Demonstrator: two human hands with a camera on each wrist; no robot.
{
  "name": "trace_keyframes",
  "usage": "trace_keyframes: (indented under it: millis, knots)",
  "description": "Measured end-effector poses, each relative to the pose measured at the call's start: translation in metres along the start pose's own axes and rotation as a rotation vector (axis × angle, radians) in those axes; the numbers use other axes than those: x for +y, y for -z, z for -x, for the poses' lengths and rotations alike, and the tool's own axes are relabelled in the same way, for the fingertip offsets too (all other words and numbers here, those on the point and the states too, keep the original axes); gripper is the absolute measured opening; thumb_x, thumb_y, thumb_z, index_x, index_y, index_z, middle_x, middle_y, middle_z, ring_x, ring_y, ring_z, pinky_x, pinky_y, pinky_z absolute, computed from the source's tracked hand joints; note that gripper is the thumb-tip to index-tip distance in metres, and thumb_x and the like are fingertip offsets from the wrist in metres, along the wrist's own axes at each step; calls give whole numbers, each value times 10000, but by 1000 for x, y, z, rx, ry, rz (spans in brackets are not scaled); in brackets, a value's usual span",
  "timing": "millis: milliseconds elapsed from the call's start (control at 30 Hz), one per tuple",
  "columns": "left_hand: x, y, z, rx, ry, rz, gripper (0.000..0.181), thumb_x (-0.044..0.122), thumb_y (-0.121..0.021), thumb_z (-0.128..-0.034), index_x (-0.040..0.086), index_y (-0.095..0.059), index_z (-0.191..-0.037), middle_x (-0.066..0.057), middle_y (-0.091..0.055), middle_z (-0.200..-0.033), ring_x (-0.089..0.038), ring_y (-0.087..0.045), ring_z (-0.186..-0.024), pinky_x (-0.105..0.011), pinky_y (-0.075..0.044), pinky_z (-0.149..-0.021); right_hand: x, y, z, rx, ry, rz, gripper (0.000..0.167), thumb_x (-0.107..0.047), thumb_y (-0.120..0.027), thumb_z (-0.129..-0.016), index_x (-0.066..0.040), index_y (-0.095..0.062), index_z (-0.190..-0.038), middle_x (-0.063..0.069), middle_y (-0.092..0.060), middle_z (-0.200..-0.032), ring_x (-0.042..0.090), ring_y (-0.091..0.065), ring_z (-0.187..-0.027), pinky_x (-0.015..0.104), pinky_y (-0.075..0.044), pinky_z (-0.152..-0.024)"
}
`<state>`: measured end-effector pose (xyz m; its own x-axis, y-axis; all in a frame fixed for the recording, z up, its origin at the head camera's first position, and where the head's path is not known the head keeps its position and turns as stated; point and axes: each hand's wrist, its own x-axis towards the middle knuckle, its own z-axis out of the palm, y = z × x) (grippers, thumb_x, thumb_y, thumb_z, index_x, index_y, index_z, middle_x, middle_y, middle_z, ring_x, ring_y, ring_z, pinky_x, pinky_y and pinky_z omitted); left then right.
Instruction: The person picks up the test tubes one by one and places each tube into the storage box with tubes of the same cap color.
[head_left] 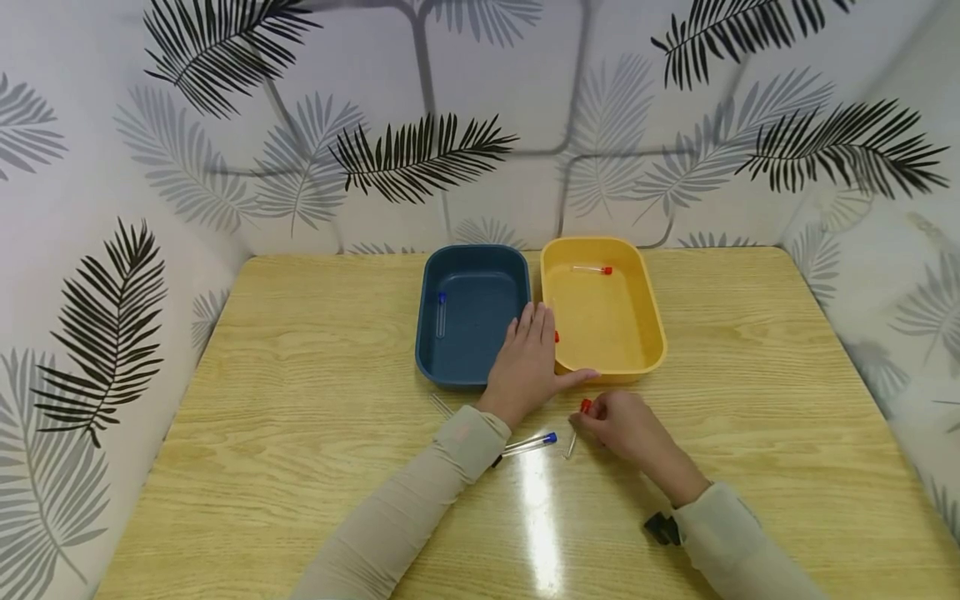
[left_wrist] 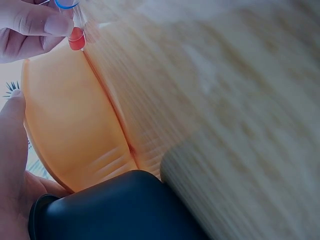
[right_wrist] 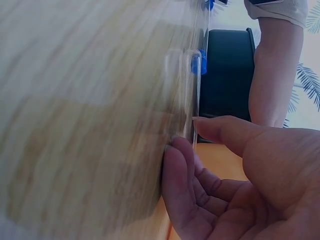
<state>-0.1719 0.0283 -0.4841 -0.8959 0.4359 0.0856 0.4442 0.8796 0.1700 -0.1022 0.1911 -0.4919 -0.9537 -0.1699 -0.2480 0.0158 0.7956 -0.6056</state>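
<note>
My left hand (head_left: 525, 367) lies across the adjoining rims of a dark blue bin (head_left: 422, 333) and a yellow bin (head_left: 656, 337), its fingers straight and thumb spread along the yellow bin's near rim. Just in front of the yellow bin, my right hand (head_left: 624, 423) pinches a clear test tube with a red cap (head_left: 586, 406) near its capped end. In the left wrist view that red cap (left_wrist: 76, 40) shows by the right fingertips. To the left of this hand, clear tubes lie on the table, one with a blue cap (head_left: 551, 437); my left forearm partly hides them.
Inside the blue bin lies a blue-capped tube (head_left: 441, 317). The yellow bin holds a red-capped tube (head_left: 592, 269), and another red cap (head_left: 557, 337) peeks out beside my left fingers. The wooden table (head_left: 300, 375) meets leaf-patterned cloth (head_left: 480, 200) behind the bins.
</note>
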Motion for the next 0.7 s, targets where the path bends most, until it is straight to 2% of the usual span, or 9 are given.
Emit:
trace_keyframes:
  millis: [367,700]
  knots:
    - [1,0,2,19,-7,13,1131,850,-263,-728,8,-154,-1476,-131,-181,-1524,-252,-105,-1404,-412,-150,-1114,0,1,2,2,-28,13,343,-307,-678,-849,-117,-578,-581,-39,-454,-486,99,-400,-434,231,-293,-416]
    - [-1,-1,1,27,-12,3,1136,857,-235,-724,17,-125,-1481,-127,-173,-1527,-245,-93,-1406,-411,-144,-1116,3,3,3,4,-81,27,219,-261,-692,-829,-89,-633,-705,-10,-546,-610,126,-476,-525,255,-388,-470]
